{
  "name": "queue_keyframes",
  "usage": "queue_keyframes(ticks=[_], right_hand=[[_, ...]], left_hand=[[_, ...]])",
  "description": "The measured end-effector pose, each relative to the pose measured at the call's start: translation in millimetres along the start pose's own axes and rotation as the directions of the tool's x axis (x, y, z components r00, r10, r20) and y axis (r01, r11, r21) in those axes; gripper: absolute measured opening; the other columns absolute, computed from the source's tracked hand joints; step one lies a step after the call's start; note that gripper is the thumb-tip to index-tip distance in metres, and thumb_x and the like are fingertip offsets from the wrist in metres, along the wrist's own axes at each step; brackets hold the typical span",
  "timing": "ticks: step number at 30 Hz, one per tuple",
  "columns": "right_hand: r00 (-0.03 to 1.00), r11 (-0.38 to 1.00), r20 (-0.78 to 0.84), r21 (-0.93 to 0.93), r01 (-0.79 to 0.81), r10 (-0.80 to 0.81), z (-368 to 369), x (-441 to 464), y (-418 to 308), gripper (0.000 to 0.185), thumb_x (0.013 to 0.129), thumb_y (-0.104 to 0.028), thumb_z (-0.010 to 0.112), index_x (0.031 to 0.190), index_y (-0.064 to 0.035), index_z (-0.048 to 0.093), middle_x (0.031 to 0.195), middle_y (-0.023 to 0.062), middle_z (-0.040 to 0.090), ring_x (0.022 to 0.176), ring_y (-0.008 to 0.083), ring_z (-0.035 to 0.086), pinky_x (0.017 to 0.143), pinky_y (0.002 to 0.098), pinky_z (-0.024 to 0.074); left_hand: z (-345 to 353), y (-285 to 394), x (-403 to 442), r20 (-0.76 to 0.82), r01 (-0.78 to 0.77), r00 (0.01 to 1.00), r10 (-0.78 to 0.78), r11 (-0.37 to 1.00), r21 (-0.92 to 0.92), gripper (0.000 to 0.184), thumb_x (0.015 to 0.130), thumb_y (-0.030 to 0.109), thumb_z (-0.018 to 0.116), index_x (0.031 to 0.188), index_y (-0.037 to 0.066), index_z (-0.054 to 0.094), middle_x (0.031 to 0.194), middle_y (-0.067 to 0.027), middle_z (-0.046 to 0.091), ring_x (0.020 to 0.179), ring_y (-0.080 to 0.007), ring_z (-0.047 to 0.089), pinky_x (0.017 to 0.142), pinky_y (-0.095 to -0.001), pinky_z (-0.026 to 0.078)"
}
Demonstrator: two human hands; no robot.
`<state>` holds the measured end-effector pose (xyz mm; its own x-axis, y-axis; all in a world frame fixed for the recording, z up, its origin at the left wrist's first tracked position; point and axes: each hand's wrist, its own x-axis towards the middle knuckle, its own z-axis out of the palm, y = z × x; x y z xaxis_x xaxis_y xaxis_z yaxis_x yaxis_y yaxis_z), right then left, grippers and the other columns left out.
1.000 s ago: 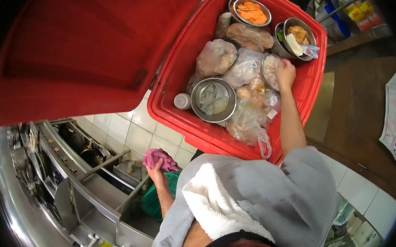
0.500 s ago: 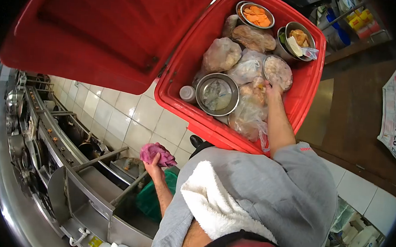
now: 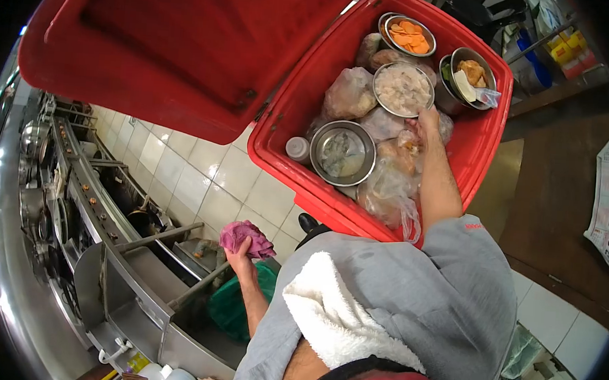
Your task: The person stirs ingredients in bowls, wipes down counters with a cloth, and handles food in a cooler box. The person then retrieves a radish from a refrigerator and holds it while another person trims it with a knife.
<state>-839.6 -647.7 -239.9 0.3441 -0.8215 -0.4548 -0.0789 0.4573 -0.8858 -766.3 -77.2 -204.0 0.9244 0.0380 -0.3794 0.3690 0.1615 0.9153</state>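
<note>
My right hand (image 3: pixel 428 122) grips the near rim of a round metal bowl (image 3: pixel 388 109) heaped with pale, wet chopped pieces (image 3: pixel 403 85); I cannot tell what they are. This bowl is over the bags inside a large red cooler box (image 3: pixel 489 125), whose lid (image 3: pixel 166 46) is raised to the left. A crumpled purple cloth (image 3: pixel 246 238) is clasped in my left hand (image 3: pixel 241 253), low beside the steel counter. Closer to me in the box sits another metal bowl (image 3: pixel 371 156) holding something translucent. Clear plastic bags of food (image 3: pixel 350 92) lie around both bowls.
Also in the box are a bowl of sliced orange pieces (image 3: pixel 410 38), a deeper metal container (image 3: pixel 492 79) with mixed food and a white-capped container (image 3: pixel 297 148). Steel cooking equipment (image 3: pixel 136 277) with pans lines the left. A brown panel (image 3: pixel 550 207) stands right.
My right hand has moved the bowl of pale pieces leftward and toward the box's middle, leveling it out. My left hand still holds the cloth. The view has shifted slightly.
</note>
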Motion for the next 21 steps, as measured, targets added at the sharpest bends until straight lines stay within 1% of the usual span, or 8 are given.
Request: queue_keyframes(ticks=[8,9,10,12,14,15,18,21], right_hand=[[0.974,0.967,0.109,-0.18,-0.179,0.2,-27.6,41.1,4.6,0.059,0.08,-0.038,0.063,0.124,-0.0077,0.039,0.101,0.0173,0.059,0.069,0.0277,0.065,0.048,0.0345,0.055],[0.983,0.889,-0.179,-0.441,-0.12,0.044,-13.4,6.1,-26.5,0.061,0.08,-0.039,0.062,0.125,-0.0056,0.039,0.111,0.0218,0.056,0.081,0.0374,0.063,0.064,0.0425,0.0552],[0.907,0.744,-0.175,-0.641,0.191,-0.383,-8.0,-7.2,-40.0,0.057,0.079,-0.035,0.063,0.12,-0.0001,0.044,0.107,0.0245,0.057,0.089,0.0397,0.06,0.076,0.0428,0.0498],[0.396,0.257,0.006,-0.752,0.607,-0.918,-3.6,-2.7,-62.5,0.049,0.077,-0.029,0.063,0.109,0.0065,0.054,0.092,0.0237,0.061,0.087,0.0332,0.061,0.078,0.0395,0.0469],[0.455,0.407,-0.055,-0.548,0.73,-0.889,46.2,-34.2,-118.1,0.046,0.08,-0.026,0.065,0.113,0.0048,0.055,0.085,0.0127,0.057,0.069,0.0188,0.052,0.063,0.0322,0.0437],[0.221,0.18,-0.017,-0.638,0.749,-0.975,93.9,-100.6,-152.9,0.042,0.082,-0.023,0.066,0.114,0.0015,0.056,0.091,0.0097,0.055,0.073,0.0161,0.053,0.063,0.0292,0.0443],[-0.074,-0.08,0.046,-0.161,0.984,-0.996,200.0,-227.1,-202.9,0.031,0.084,-0.004,0.062,0.115,-0.0016,0.056,0.108,0.0091,0.048,0.091,0.0136,0.055,0.075,0.0244,0.0471],[-0.498,-0.491,0.076,0.091,0.866,-0.864,283.2,-323.1,-214.0,0.033,0.081,-0.002,0.064,0.113,-0.0007,0.055,0.105,0.0092,0.052,0.094,0.0172,0.054,0.08,0.028,0.0482]], left_hand=[[-10.2,-8.6,-2.8,-0.031,0.003,1.0,-0.003,1.0,0.003,0.058,0.066,-0.004,0.07,0.118,0.0,0.046,0.109,-0.0106,0.057,0.099,-0.0235,0.056,0.09,-0.0352,0.044],[-12.8,-5.8,-3.4,-0.064,-0.009,0.998,0.008,1.0,-0.015,0.058,0.066,-0.004,0.07,0.118,0.0,0.046,0.109,-0.0106,0.057,0.099,-0.0235,0.056,0.09,-0.0352,0.044],[-13.9,-0.3,-4.3,-0.072,-0.006,0.997,0.005,1.0,-0.007,0.058,0.066,-0.003,0.07,0.118,0.001,0.046,0.108,-0.0106,0.057,0.099,-0.0234,0.056,0.09,-0.0352,0.043],[-20.6,8.1,-5.0,-0.135,-0.004,0.991,0.004,1.0,0.002,0.058,0.064,-0.002,0.072,0.117,0.001,0.047,0.108,-0.0101,0.057,0.1,-0.0227,0.056,0.091,-0.0351,0.043],[-34.0,8.5,2.4,-0.126,-0.011,0.992,0.008,1.0,-0.026,0.057,0.065,-0.003,0.071,0.116,0.002,0.047,0.107,-0.009,0.059,0.098,-0.0221,0.057,0.09,-0.0344,0.044],[-36.3,12.2,7.4,-0.116,-0.004,0.993,0.003,1.0,-0.016,0.057,0.065,-0.004,0.069,0.117,0.002,0.047,0.107,-0.0086,0.059,0.098,-0.0221,0.058,0.089,-0.0342,0.044],[-52.7,11.0,34.7,-0.086,-0.018,0.996,0.015,0.999,-0.032,0.054,0.064,-0.003,0.073,0.112,0.003,0.05,0.101,-0.0081,0.061,0.092,-0.0201,0.06,0.085,-0.032,0.047],[-70.2,18.9,63.0,0.003,0.023,1.0,-0.022,0.998,-0.058,0.053,0.063,-0.003,0.074,0.111,0.002,0.05,0.1,-0.0074,0.062,0.091,-0.0188,0.06,0.084,-0.0315,0.047]])
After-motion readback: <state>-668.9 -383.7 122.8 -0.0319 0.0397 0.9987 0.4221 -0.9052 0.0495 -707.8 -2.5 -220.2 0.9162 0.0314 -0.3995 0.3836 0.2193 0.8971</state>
